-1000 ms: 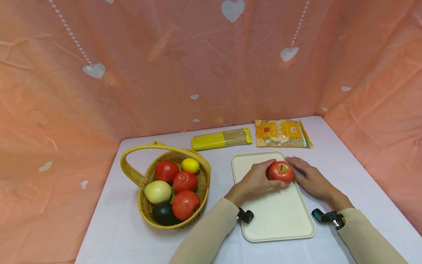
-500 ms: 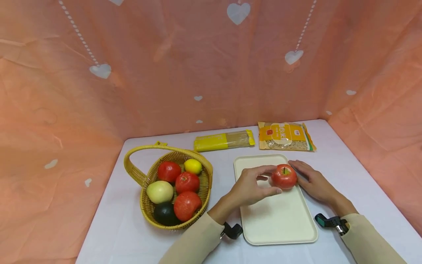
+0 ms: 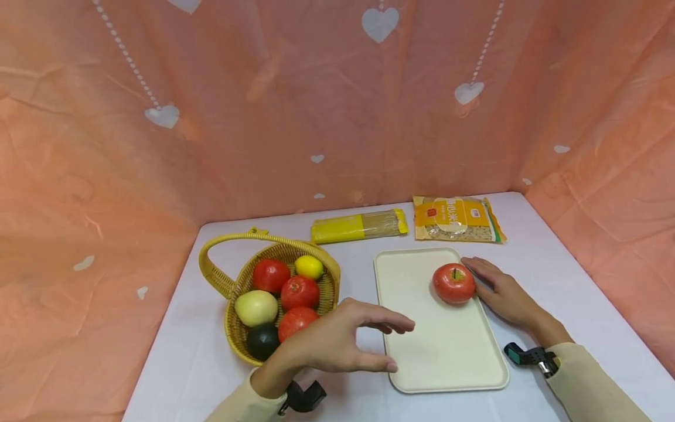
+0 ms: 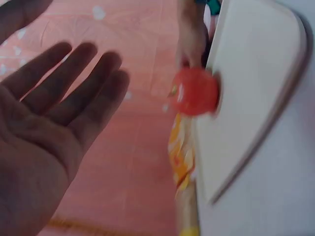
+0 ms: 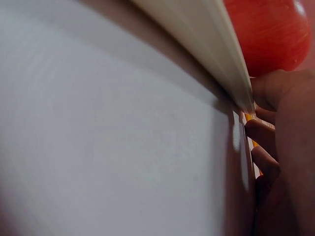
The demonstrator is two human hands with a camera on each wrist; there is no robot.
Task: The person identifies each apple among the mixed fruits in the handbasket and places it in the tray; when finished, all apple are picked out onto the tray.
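Note:
A red apple [image 3: 454, 283] with a short stem stands near the right edge of a cream tray [image 3: 437, 346]. My left hand [image 3: 337, 340] hangs with its fingers and thumb spread, holding nothing, between the basket and the tray's left edge. In the left wrist view its palm and extended fingers show, well apart from the apple [image 4: 194, 92]. On the right, my right hand [image 3: 501, 290] rests along the tray's edge, fingers loosely extended. The right wrist view has its thumb at the tray rim, right beneath the apple [image 5: 268, 37].
A yellow wicker basket [image 3: 228, 328] with a tall handle stands left, holding a lemon [image 3: 309, 267], a pale green fruit [image 3: 256, 308], a dark green fruit [image 3: 262, 341] and several red fruits. Behind lie a noodle pack [image 3: 358, 226] and a grain bag [image 3: 457, 219].
My left hand has let go of the apple and drawn back toward the lower left, over the basket's right edge. The apple stays on the tray; my right hand keeps its place beside it.

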